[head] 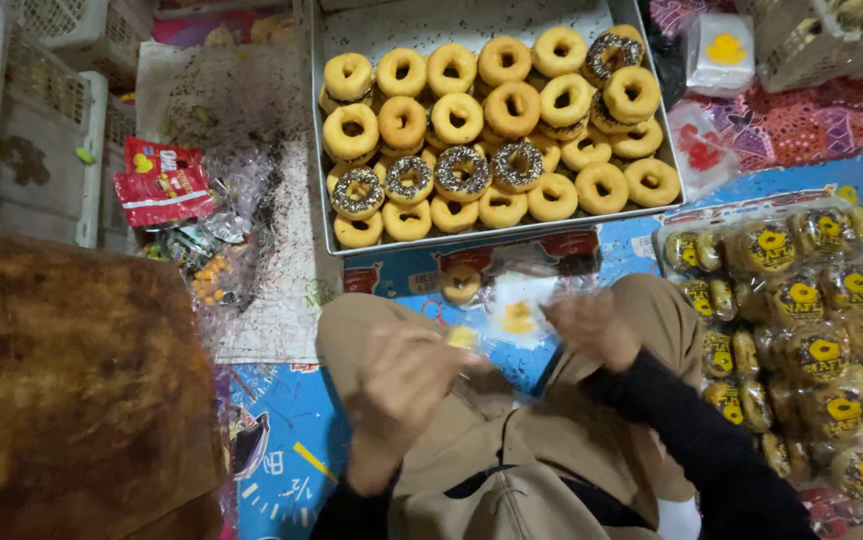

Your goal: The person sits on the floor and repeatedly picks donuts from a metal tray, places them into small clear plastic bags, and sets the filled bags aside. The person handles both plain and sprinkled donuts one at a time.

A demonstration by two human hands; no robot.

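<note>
Both hands (406,375) (596,328) blurred, gripping clear bag (516,310) (contents unclear).

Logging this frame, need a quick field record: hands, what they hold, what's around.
left hand: blurred, at edge of clear plastic bag
right hand: on the bag's other side
tray: metal, plain and chocolate-sprinkled doughnuts
loose doughnut: below tray
bagged doughnuts: piled at right
red packets: left of tray

Doughnut tray (323,180) ahead, bagged doughnuts (801,330) crowding the right.
</note>
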